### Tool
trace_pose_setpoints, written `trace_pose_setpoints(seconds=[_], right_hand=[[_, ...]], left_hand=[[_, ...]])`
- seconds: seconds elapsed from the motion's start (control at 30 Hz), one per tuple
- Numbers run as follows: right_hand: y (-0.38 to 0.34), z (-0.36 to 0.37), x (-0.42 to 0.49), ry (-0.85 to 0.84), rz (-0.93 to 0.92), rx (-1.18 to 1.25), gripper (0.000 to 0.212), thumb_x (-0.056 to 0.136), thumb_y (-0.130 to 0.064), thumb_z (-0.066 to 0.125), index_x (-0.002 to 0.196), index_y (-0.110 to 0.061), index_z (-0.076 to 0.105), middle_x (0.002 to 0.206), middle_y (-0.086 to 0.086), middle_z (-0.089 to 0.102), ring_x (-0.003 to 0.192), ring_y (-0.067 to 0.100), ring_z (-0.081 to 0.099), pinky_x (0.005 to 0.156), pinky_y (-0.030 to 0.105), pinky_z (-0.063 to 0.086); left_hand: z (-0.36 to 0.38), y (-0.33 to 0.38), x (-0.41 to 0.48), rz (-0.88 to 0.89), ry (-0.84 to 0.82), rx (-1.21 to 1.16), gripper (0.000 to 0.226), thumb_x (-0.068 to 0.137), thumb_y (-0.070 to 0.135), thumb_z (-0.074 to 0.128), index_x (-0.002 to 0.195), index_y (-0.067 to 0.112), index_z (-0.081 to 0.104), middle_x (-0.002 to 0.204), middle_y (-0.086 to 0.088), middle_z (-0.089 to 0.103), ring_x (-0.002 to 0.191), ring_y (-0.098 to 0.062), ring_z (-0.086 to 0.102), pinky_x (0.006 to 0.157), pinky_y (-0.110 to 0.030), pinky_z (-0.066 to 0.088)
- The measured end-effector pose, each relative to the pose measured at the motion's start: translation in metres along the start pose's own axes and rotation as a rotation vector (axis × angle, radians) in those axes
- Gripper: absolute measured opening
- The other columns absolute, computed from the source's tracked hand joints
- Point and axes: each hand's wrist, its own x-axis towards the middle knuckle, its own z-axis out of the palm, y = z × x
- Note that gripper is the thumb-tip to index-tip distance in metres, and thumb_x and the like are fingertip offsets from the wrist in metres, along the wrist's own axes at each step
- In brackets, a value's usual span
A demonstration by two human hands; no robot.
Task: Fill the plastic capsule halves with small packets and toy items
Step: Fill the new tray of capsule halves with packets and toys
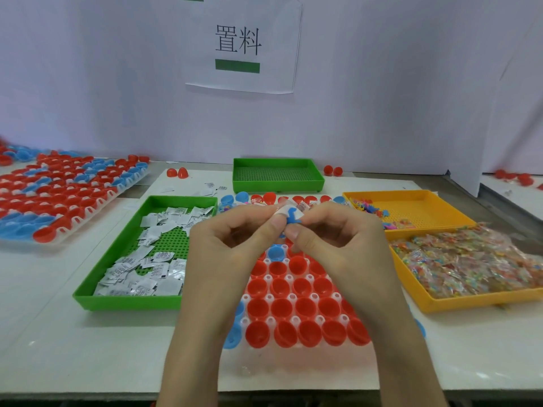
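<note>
Both hands are raised together over the middle of the capsule rack, fingertips meeting. The left hand pinches a white packet between thumb and forefinger. The right hand pinches a small blue toy against it, so the two items touch and are held as one bundle. How the toy's long axis runs is too small to tell.

The next move depends on what lies straight below. A blue half sits in the rack just under the pinch, a little nearer than the fingertips. The open red halves fill the rows nearer still, and all of them look empty. The far rows, partly hidden behind the hands, seem to hold items already. The drop is therefore likely a short move down and slightly toward the near side, and neither hand has to cross the other. Both hands are about equally close to the blue half.

The green tray of packets lies to the left of the rack. The yellow tray of clear bags lies to the right.
</note>
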Motion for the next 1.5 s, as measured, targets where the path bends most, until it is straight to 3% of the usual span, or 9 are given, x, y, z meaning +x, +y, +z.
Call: trace_pose_setpoints(seconds=[0.27,0.4,0.57,0.83,1.0,1.2,1.33,1.43,1.5], right_hand=[[-0.001,0.002,-0.001,-0.014,-0.048,0.019,0.031,0.084,-0.004,0.076,0.106,-0.026,0.071,0.098,-0.009,0.073,0.084,0.013,0.073,0.073,0.020,0.057],[0.001,0.004,-0.001,0.015,-0.080,0.072,0.024,0.084,0.005,0.073,0.096,-0.015,0.075,0.090,-0.005,0.076,0.083,0.013,0.074,0.073,0.018,0.056],[0.003,0.007,-0.001,0.047,-0.070,0.102,0.019,0.083,0.000,0.076,0.090,-0.017,0.074,0.085,-0.002,0.075,0.080,0.017,0.074,0.073,0.022,0.057],[0.001,0.013,-0.001,-0.030,-0.040,0.127,0.019,0.086,-0.006,0.074,0.098,-0.021,0.075,0.092,-0.009,0.074,0.084,0.012,0.073,0.072,0.017,0.055],[0.002,0.012,0.003,-0.017,0.011,-0.059,0.010,0.084,-0.015,0.077,0.093,-0.019,0.078,0.086,-0.009,0.077,0.084,0.007,0.073,0.074,0.019,0.056],[-0.017,0.014,0.022,-0.221,0.009,-0.397,0.005,0.080,-0.026,0.081,0.082,-0.029,0.078,0.075,-0.018,0.074,0.071,-0.004,0.070,0.071,0.015,0.056],[-0.014,0.014,0.062,-0.170,-0.022,-0.563,0.009,0.078,-0.027,0.083,0.077,-0.030,0.075,0.070,-0.017,0.072,0.067,-0.008,0.067,0.064,0.006,0.048],[0.005,0.019,0.090,-0.229,-0.001,-0.702,0.010,0.081,-0.025,0.082,0.078,-0.031,0.073,0.070,-0.017,0.069,0.069,-0.003,0.067,0.075,0.021,0.056],[0.022,0.026,0.100,-0.318,0.000,-0.819,0.005,0.081,-0.024,0.081,0.083,-0.026,0.077,0.069,-0.017,0.066,0.074,0.002,0.067,0.088,0.034,0.056]], left_hand=[[-0.007,-0.001,0.002,-0.027,-0.041,0.027,0.018,0.071,0.027,0.075,0.085,0.018,0.082,0.076,-0.006,0.077,0.076,-0.016,0.075,0.068,-0.016,0.055],[-0.007,-0.001,0.002,-0.005,-0.091,0.072,0.023,0.069,0.026,0.076,0.091,0.026,0.082,0.080,0.000,0.078,0.077,-0.011,0.075,0.068,-0.014,0.055],[-0.009,-0.004,0.003,0.003,-0.076,0.070,0.028,0.068,0.024,0.077,0.096,0.026,0.079,0.069,0.001,0.074,0.069,-0.007,0.071,0.065,-0.015,0.055],[-0.018,-0.006,0.005,0.007,-0.023,0.029,0.011,0.067,0.021,0.077,0.077,0.017,0.080,0.074,-0.002,0.077,0.071,-0.008,0.073,0.063,-0.013,0.053],[-0.023,-0.009,0.007,0.005,-0.024,0.125,0.009,0.072,0.012,0.080,0.081,0.013,0.080,0.078,0.000,0.078,0.077,-0.010,0.075,0.066,-0.013,0.054],[-0.040,-0.011,0.009,-0.020,-0.024,0.171,0.012,0.068,0.014,0.081,0.080,0.015,0.080,0.075,-0.002,0.077,0.072,-0.010,0.073,0.064,-0.014,0.054],[-0.055,-0.019,0.015,0.010,0.239,0.322,0.024,0.079,0.002,0.079,0.078,0.025,0.077,0.073,0.005,0.075,0.069,-0.008,0.071,0.065,-0.019,0.056],[-0.069,-0.027,0.018,-0.027,0.378,0.623,0.022,0.085,0.015,0.076,0.080,0.036,0.073,0.076,0.017,0.071,0.075,-0.001,0.067,0.068,-0.023,0.050],[-0.079,-0.032,0.019,-0.120,0.322,0.676,0.017,0.087,0.019,0.075,0.086,0.035,0.073,0.083,0.020,0.070,0.081,0.002,0.065,0.071,-0.022,0.049]])
